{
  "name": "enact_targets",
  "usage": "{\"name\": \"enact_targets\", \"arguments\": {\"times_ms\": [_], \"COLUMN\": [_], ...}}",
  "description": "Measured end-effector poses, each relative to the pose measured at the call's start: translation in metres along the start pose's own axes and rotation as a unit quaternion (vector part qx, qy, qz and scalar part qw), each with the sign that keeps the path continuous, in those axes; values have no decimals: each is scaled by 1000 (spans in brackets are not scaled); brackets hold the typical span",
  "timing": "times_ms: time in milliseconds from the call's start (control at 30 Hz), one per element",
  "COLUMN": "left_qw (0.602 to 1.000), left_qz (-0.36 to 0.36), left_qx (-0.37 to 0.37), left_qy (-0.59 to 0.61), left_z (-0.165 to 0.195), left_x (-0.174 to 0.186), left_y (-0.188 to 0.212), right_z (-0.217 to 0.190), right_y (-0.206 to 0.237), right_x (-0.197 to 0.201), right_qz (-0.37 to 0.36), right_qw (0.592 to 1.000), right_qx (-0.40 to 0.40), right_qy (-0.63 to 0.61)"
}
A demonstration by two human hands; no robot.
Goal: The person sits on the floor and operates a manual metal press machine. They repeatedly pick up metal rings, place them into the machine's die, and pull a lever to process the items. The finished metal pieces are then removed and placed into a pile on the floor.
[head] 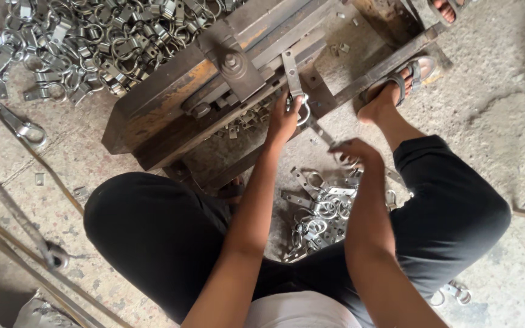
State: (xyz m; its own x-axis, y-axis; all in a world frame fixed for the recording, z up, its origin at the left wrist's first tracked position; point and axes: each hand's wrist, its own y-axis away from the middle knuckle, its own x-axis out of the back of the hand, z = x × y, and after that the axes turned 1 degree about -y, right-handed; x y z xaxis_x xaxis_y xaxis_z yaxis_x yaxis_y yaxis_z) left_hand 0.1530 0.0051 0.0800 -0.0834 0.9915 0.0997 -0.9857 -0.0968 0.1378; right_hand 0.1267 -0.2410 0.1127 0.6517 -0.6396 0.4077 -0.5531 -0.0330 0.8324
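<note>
I sit on the floor with black trousers, knees spread. My left hand (284, 118) grips a shiny metal clamp piece (294, 82), a flat strip with a ring end, held against a rusty steel jig (226, 73). My right hand (353, 152) hovers over a small pile of similar metal clamps (320, 212) between my legs, fingers closed on a thin metal piece that is partly hidden. My right foot in a sandal (399, 82) rests against the jig's frame bar.
A large heap of finished ring clamps (86, 39) lies at the upper left on the concrete floor. Long metal rods (19, 212) cross the left side. A loose clamp (22, 127) lies alone; another pair (454, 293) sits by my right thigh.
</note>
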Motion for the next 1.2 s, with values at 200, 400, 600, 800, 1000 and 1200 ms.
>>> {"name": "enact_targets", "arguments": {"times_ms": [200, 400, 600, 800, 1000, 1200], "left_qw": [989, 968, 971, 959, 963, 954], "left_qz": [86, 52, 77, 84, 101, 61], "left_qx": [-16, 126, 65, 45, 59, 45], "left_qy": [116, 209, 216, 267, 243, 290], "left_z": [1, 25, 19, 8, -4, -2], "left_x": [14, 25, 21, 17, 14, 21], "left_y": [-23, -1, 8, 6, 0, -1], "right_z": [13, 5, -3, 0, -8, -23], "right_y": [-34, -34, -24, 6, 45, 29], "right_x": [-54, -47, -31, 33, 53, 32], "right_qz": [-94, -84, -43, -37, 5, 80], "right_qw": [995, 995, 998, 993, 798, 723], "right_qx": [-5, 10, -33, 95, 424, 456], "right_qy": [36, 49, 42, -58, -428, -513]}}
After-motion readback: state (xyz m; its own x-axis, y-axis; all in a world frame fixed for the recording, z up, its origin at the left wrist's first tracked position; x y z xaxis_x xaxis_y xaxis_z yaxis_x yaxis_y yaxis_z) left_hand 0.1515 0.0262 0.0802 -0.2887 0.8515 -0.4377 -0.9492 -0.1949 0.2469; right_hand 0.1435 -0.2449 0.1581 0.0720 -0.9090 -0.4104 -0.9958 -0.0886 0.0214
